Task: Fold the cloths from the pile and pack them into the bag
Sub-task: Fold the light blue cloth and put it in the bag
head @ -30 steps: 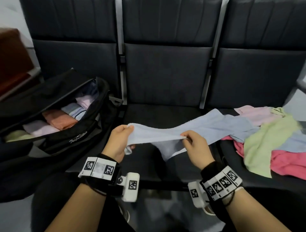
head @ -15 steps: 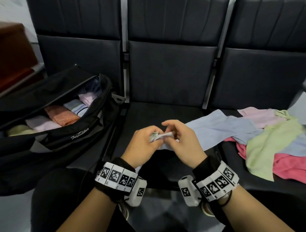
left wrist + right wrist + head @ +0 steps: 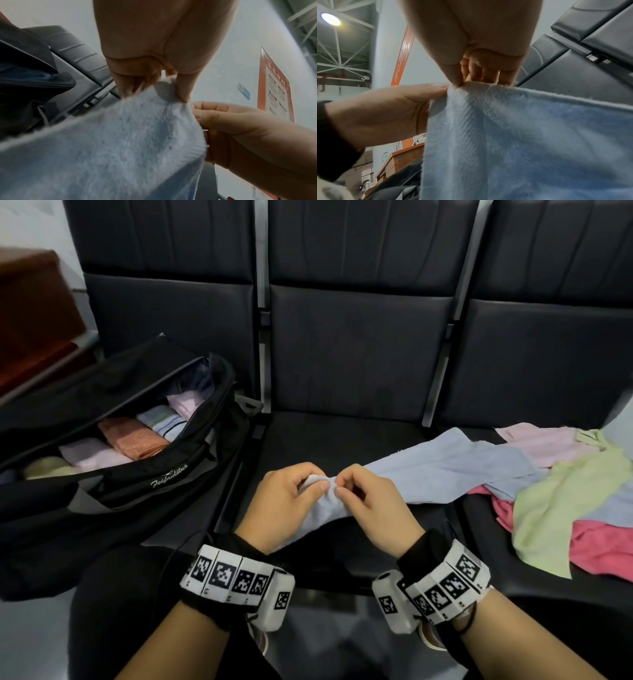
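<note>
Roughly midway: several folded cloths packed in bag (image 3: 113, 470), loose pile (image 3: 565, 501) waiting on bench (image 3: 342, 440), both hands' fingers (image 3: 329, 486) pinching blue cloth (image 3: 445, 470) corners together over bench.

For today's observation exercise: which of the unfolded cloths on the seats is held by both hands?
The light blue cloth: left hand and right hand pinch its near end; the pink and green cloths lie untouched.
</note>
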A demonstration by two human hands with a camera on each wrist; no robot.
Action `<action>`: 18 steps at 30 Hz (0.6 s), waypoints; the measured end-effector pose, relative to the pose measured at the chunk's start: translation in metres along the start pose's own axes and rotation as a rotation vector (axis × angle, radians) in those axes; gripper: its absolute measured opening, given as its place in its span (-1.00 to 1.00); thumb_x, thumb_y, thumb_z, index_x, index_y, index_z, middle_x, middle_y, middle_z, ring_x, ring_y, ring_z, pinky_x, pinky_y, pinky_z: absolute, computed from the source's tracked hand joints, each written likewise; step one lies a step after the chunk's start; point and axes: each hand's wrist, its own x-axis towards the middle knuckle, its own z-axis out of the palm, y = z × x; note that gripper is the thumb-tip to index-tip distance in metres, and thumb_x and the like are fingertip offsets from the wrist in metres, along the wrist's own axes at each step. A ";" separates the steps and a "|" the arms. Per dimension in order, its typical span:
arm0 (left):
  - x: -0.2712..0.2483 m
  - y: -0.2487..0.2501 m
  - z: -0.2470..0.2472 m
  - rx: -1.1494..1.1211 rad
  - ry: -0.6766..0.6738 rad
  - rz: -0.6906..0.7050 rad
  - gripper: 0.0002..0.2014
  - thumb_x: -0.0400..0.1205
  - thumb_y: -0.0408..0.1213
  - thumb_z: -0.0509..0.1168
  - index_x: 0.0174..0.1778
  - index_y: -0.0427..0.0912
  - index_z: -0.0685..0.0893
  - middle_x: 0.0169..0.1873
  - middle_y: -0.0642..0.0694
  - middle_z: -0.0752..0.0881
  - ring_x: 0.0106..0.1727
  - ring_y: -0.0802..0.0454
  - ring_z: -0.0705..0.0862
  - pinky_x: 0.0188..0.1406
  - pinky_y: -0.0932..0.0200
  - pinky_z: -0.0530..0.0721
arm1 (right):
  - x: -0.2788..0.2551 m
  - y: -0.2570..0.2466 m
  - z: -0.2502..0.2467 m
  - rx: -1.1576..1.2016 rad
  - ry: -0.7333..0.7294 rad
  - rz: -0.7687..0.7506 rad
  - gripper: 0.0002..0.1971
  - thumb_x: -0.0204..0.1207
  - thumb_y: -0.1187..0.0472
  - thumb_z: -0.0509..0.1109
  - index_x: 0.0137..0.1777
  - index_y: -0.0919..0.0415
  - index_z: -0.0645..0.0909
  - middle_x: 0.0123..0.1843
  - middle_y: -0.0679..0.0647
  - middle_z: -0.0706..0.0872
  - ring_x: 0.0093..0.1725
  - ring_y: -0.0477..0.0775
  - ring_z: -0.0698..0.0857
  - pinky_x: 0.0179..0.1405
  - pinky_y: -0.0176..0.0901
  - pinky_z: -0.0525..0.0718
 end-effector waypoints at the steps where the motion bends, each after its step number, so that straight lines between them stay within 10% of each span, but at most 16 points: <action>1: 0.000 0.002 -0.001 0.020 0.017 0.028 -0.87 0.66 -0.25 0.37 -0.16 0.01 0.79 -0.19 0.09 0.79 -0.05 0.14 0.76 0.01 0.11 0.72 | 0.000 0.000 0.000 0.002 0.012 -0.005 -0.83 0.62 0.18 0.37 -0.13 -0.14 0.54 -0.28 -0.12 0.64 -0.31 -0.12 0.59 -0.29 -0.41 0.50; 9: 0.001 0.006 -0.027 -0.068 0.292 0.148 -0.85 0.67 -0.38 0.36 -0.22 -0.20 0.76 -0.18 -0.02 0.73 -0.09 0.15 0.71 -0.03 0.30 0.60 | -0.007 0.026 -0.010 -0.196 -0.021 0.023 -0.84 0.57 0.21 0.48 -0.24 0.18 0.64 -0.35 -0.07 0.60 -0.27 -0.14 0.56 -0.25 -0.34 0.41; 15: 0.008 -0.014 -0.078 -0.255 0.749 -0.021 -0.84 0.63 -0.06 0.32 -0.26 0.13 0.72 -0.35 0.22 0.68 -0.20 0.21 0.59 -0.10 0.16 0.57 | -0.010 0.052 -0.046 -0.268 0.086 0.136 -0.94 0.58 0.27 0.47 -0.09 0.15 0.76 -0.19 -0.06 0.78 -0.14 -0.07 0.70 -0.07 -0.19 0.57; 18: 0.011 -0.024 -0.087 -0.227 0.759 -0.099 -0.80 0.62 -0.05 0.31 -0.33 0.19 0.72 -0.41 0.22 0.66 -0.26 0.25 0.57 -0.16 0.23 0.58 | -0.010 0.049 -0.052 -0.160 0.161 0.148 -0.82 0.55 0.30 0.47 -0.17 -0.03 0.73 -0.20 -0.16 0.79 -0.12 -0.18 0.73 -0.11 -0.36 0.58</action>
